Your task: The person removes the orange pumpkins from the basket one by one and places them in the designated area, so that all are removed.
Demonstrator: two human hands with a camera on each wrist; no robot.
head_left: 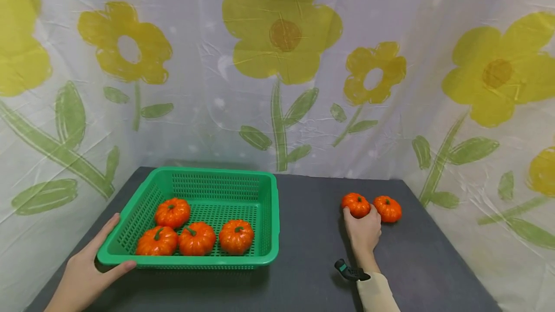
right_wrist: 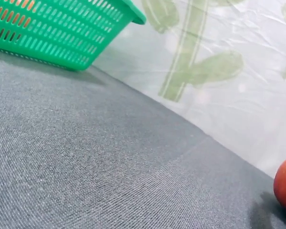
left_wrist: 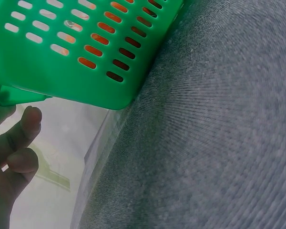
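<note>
A green plastic basket [head_left: 191,259] stands on the left of the table, with several small orange pumpkins [head_left: 197,239] inside. My left hand [head_left: 86,271] holds its near left corner, the thumb by the front rim and the fingers along the left side. In the left wrist view, fingers [left_wrist: 25,124] show bent just below the basket's rim. Far to the right, my right hand [head_left: 364,231] grips a pumpkin [head_left: 354,201] from above, its fingertips partly hidden. The same pumpkin [right_wrist: 284,188] peeks in at the right wrist view's edge, resting close over the cloth.
Another pumpkin [head_left: 388,209] lies just right of the gripped one. Dark grey cloth covers the table [head_left: 310,235]. A white curtain [head_left: 199,85] with painted yellow flowers rises behind the table and along both sides. A black band [head_left: 352,272] circles the right wrist.
</note>
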